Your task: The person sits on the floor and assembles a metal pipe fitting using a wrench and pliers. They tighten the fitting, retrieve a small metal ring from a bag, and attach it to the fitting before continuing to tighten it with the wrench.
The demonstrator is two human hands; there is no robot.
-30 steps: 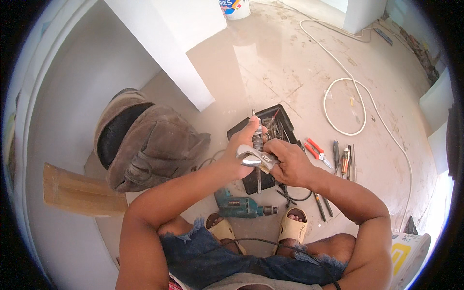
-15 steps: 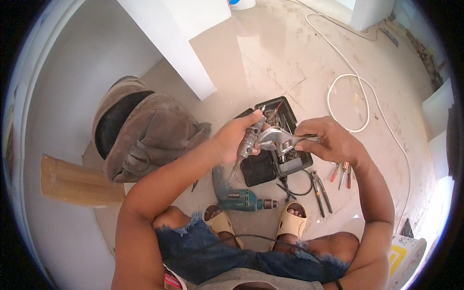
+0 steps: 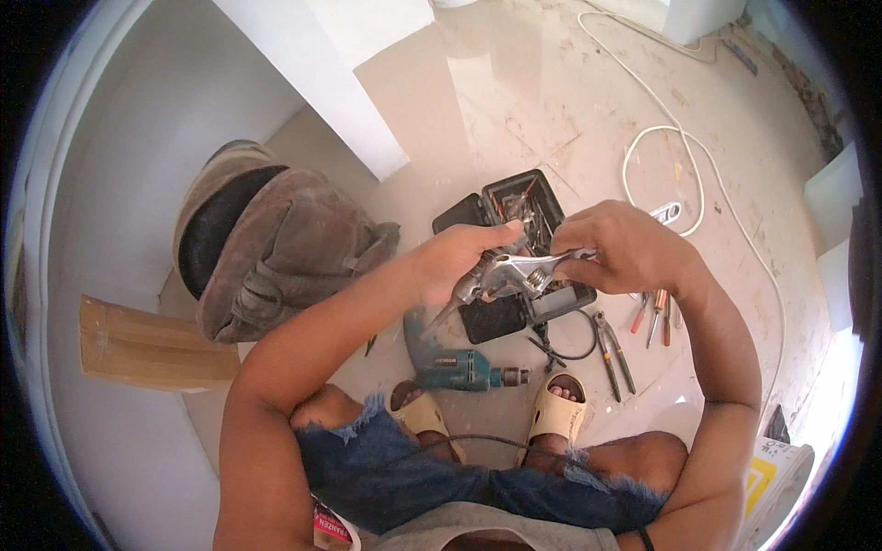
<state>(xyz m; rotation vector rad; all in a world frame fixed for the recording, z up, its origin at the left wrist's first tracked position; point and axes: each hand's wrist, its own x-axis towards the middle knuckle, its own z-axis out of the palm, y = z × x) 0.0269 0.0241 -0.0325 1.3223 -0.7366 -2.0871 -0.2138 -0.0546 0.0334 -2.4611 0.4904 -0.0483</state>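
Note:
My left hand (image 3: 457,259) is wrapped round a grimy metal cylindrical tool part (image 3: 467,287), whose narrow tapered end points down toward the drill. In my right hand (image 3: 625,246) is an adjustable wrench (image 3: 516,269); its jaws lie against the cylinder, but I cannot tell whether they grip it. The wrench's handle end sticks out behind my right hand. Below both hands lies an open black tool case (image 3: 538,190) holding loose bits and small tools. A teal power drill (image 3: 457,369) rests on the floor in front of my feet.
Pliers (image 3: 614,358) and several screwdrivers (image 3: 656,317) lie right of the case. A white cable (image 3: 695,184) loops across the floor. To the left are a brown bag (image 3: 289,248) and cardboard (image 3: 147,344); a white bucket (image 3: 781,482) stands at lower right.
The wrench's jaws have moved left onto the metal part, and its handle has swung out past my right hand. My left hand has tilted and covers more of the part.

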